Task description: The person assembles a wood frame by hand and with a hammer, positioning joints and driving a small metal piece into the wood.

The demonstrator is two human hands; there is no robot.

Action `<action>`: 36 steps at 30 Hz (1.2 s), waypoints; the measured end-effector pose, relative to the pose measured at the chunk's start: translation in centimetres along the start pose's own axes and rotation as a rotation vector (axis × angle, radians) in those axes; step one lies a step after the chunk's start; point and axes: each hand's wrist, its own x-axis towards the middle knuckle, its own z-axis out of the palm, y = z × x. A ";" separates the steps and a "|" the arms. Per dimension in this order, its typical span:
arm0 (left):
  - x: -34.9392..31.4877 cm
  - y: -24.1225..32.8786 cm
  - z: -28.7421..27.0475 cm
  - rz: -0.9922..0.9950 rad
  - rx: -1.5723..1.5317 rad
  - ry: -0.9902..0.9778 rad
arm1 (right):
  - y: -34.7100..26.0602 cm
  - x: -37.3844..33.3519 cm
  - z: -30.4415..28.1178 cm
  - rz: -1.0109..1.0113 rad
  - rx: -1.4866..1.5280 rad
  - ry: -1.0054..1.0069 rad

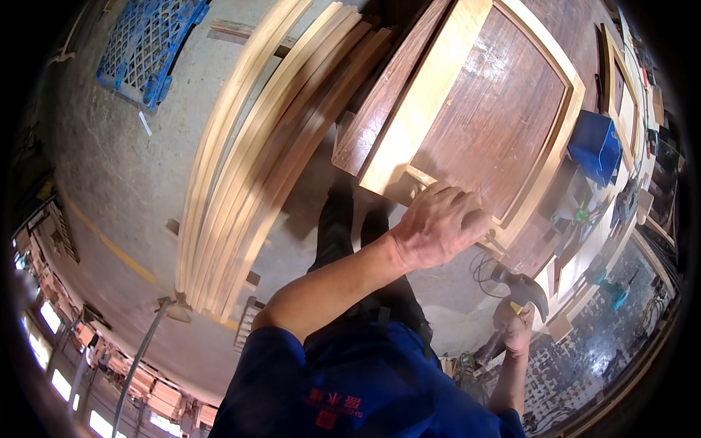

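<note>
A light wooden frame (431,95) lies on a brown wood-grained tabletop (584,29). A dark brown panel (488,109) shows inside it. My left hand (442,226) is closed over the frame's near rail, fingers curled on the rail and covering much of it. Whether a small piece is also pinched there is hidden. Lower right, beyond the table's near edge, my right hand (515,328) grips a claw hammer (522,286) below its metal head. A small yellow piece (516,308) shows by the thumb of that hand.
Long wooden strips (255,160) are stacked on the left, beside the table. A blue plastic crate (150,47) lies on the floor at upper left. To the right are a blue box (595,146), another wooden frame (621,87) and a teal-handled tool (617,292).
</note>
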 end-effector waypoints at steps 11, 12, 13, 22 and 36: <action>0.3 -0.2 -0.2 -0.007 -0.029 0.078 | -3.0 -0.4 1.1 -0.080 -0.043 0.061; 0.4 -0.3 -0.2 -0.010 -0.048 0.101 | -2.7 -0.7 0.5 -0.143 -0.064 0.046; 0.4 -0.4 -0.3 -0.016 -0.048 0.107 | -3.8 -1.3 1.3 -0.223 -0.173 0.142; 0.1 -0.9 -0.6 -0.062 -0.113 0.143 | -7.9 -4.0 5.1 -0.425 -0.605 0.139; 0.2 -1.7 -0.1 -0.071 -0.166 0.272 | -15.6 -2.8 9.2 -0.285 -1.152 0.069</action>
